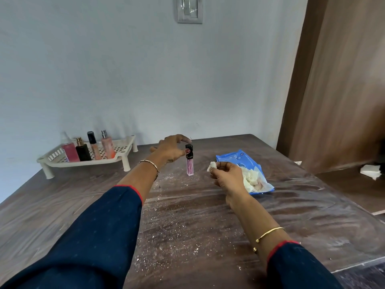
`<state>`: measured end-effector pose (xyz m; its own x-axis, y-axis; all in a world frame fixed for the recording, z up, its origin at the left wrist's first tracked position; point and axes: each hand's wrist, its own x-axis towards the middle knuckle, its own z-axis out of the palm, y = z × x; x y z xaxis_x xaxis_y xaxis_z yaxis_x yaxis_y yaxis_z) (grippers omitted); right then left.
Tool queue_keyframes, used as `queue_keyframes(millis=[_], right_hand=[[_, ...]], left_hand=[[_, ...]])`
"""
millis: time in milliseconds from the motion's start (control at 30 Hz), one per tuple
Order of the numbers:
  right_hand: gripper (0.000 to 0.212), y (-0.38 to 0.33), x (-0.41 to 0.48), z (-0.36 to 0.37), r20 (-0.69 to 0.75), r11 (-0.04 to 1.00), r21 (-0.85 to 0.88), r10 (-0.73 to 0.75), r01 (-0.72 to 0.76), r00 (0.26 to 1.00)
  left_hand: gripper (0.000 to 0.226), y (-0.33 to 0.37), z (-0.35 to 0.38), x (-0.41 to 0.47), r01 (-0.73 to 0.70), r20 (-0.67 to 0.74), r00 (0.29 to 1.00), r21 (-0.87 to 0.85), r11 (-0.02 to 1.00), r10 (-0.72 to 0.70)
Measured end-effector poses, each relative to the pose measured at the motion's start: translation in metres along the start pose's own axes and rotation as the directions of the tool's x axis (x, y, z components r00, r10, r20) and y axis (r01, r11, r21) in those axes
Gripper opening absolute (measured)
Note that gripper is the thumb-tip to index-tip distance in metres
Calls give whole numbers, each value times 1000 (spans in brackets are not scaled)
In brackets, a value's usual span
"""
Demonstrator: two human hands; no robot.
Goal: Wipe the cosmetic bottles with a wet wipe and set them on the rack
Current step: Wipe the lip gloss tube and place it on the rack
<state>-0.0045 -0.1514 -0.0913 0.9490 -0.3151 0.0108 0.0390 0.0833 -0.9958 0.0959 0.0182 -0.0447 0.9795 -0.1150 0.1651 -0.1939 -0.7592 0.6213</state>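
Note:
My left hand (pixel 171 150) pinches the black cap of a slim pink lip gloss tube (pixel 190 163) and holds it upright over the middle of the brown table. My right hand (pixel 226 176) grips a crumpled white wet wipe (pixel 211 166) just right of the tube, not touching it. A cream plastic rack (pixel 123 155) stands at the far left of the table. On it are several bottles: a red one (pixel 70 152), a black one (pixel 83 151), a slim peach tube with a black cap (pixel 94 147) and a pink spray bottle (pixel 107 147).
A blue wet wipe pack (pixel 239 159) lies open behind my right hand, with white wipes spilling out. White powder specks are scattered over the table (pixel 187 230). A wall stands behind it and a wooden door to the right. White paper (pixel 369 171) lies on a lower surface at far right.

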Motion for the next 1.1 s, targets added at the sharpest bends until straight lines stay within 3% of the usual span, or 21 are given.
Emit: queue_keyframes(millis=[233,500,667,800,1100], right_hand=[[17,-2,1,4,14,1000,-9,5,-5,1000],[15,-5,-2,4,14,1000,-19,-5,5,1000],[14,-10,-14,6,18,999,37,-35,34,999],[10,-13,-29,8,11,988,72,-141,140,990],[22,-22,-87,34,18,912,19,-411,411,911]], left_hand=[[9,5,2,-2,24,-59,998,76,997,-20],[14,7,5,-10,-5,-88,996,-14,1000,3],[9,0,-3,-24,-57,-20,998,-276,959,53],[25,8,-22,-59,-85,39,992,-464,882,116],[32,-16,-54,-151,-48,103,983,-651,758,150]])
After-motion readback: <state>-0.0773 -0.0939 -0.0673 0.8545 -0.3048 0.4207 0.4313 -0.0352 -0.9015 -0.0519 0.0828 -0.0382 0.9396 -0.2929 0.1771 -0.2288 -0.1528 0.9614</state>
